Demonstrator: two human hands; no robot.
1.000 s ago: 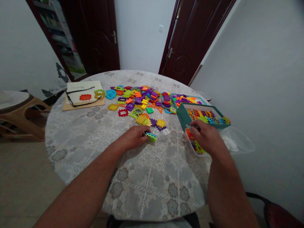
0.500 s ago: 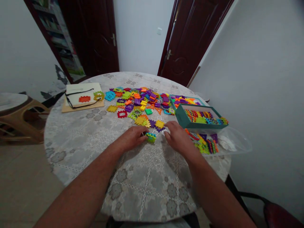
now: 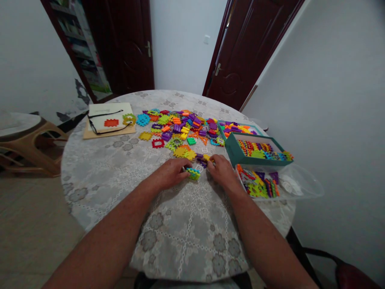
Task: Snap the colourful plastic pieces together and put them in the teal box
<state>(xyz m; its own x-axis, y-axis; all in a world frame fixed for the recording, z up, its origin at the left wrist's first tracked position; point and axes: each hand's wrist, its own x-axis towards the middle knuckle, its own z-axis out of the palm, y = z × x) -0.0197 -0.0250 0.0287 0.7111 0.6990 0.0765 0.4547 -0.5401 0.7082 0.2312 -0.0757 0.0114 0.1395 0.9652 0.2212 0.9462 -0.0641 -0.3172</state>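
My left hand (image 3: pixel 176 171) pinches a small stack of green and blue toothed plastic building tiles (image 3: pixel 193 173) just above the tablecloth. To its right, my right hand (image 3: pixel 221 169) is closed at the fingertips, with a bit of a white lattice piece (image 3: pixel 213 163) showing between thumb and fingers; most of it is hidden. A yellow tile (image 3: pixel 207 157) stands against those fingertips, beside purple tiles (image 3: pixel 201 159). Between my hands lies another white lattice piece (image 3: pixel 199 168). Yellow tiles (image 3: pixel 184 153) rest just beyond my left hand.
A heap of colourful building pieces (image 3: pixel 180 124) spreads over the patterned tablecloth (image 3: pixel 186 237). On the right stand a green box (image 3: pixel 255 159) of sorted pieces and a clear plastic tray (image 3: pixel 309 188). A board (image 3: pixel 90 135) with black-strapped glasses lies at the left.
My right hand has closed its fingers and shifted slightly; the white lattice piece under its thumb has left its spot. The yellow tile beside it looks tilted. My left hand keeps its hold.
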